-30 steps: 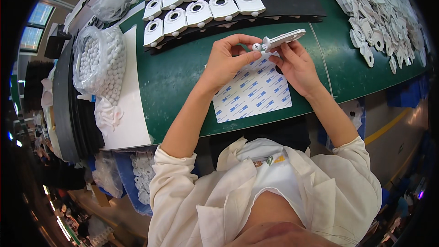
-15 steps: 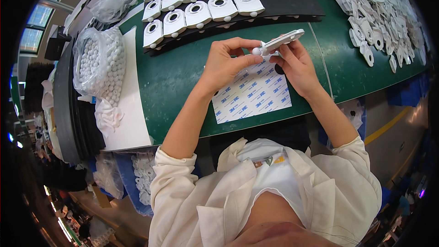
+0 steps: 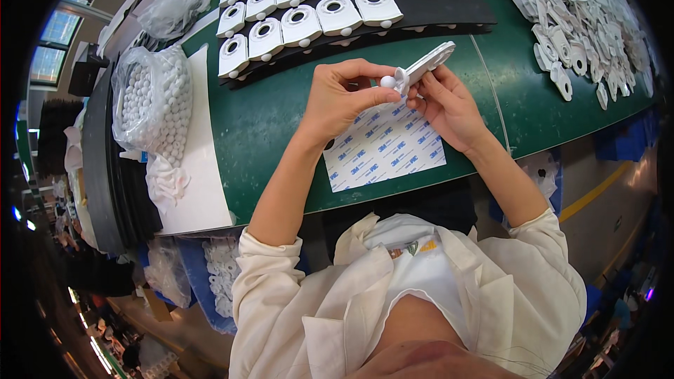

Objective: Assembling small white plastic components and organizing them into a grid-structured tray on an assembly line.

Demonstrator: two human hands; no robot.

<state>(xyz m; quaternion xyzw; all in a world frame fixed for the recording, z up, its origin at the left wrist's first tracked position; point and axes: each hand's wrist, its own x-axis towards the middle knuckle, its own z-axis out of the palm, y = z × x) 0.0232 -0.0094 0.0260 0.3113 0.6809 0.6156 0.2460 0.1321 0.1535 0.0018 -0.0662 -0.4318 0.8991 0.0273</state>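
Above the near middle of the green table (image 3: 274, 133), my right hand (image 3: 451, 111) grips a flat white plastic part (image 3: 430, 62) with a ring-like opening toward its far end. The part is tilted, its far end up and to the right. At its near left end sits a small white ball (image 3: 387, 81). My left hand (image 3: 335, 97) is closed there, thumb and forefinger at the ball and the part's end. Whether the ball is fixed to the part I cannot tell. Beneath the hands lies a white sheet with blue print (image 3: 385, 151).
Rows of white housings with round holes (image 3: 339, 14) stand on black foam (image 3: 449, 10) at the back. A heap of flat white parts (image 3: 562, 35) covers the right side. A clear bag of white balls (image 3: 151, 98) rests at left, beside a white board (image 3: 207, 175).
Both hands have shifted slightly left with the part. The part now tilts more steeply, and its end by the ball shows more.
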